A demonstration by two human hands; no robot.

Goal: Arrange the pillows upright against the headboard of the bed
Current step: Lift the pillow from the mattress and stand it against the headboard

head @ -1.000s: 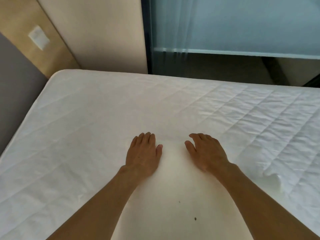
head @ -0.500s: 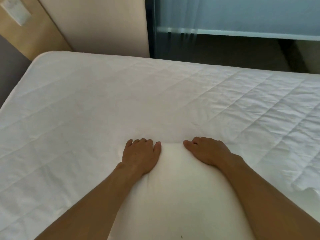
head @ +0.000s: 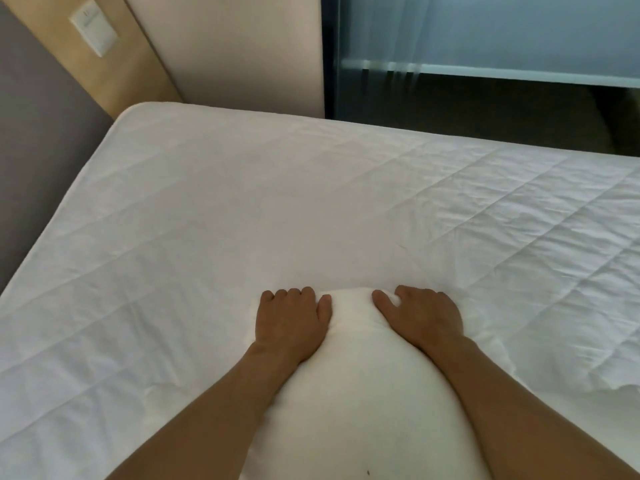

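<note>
Gripping the far end of the white pillow [head: 360, 393] with left hand [head: 291, 323] and right hand [head: 424, 317], fingers curled over, atop the quilted mattress [head: 207, 220].

plain white pillow [head: 360, 403] lying flat on the white quilted bed [head: 242, 216], long axis pointing away from the camera, far end pinched and bunched, near end running out of view, well apart from the grey headboard [head: 31, 133] at the left edge.
</note>
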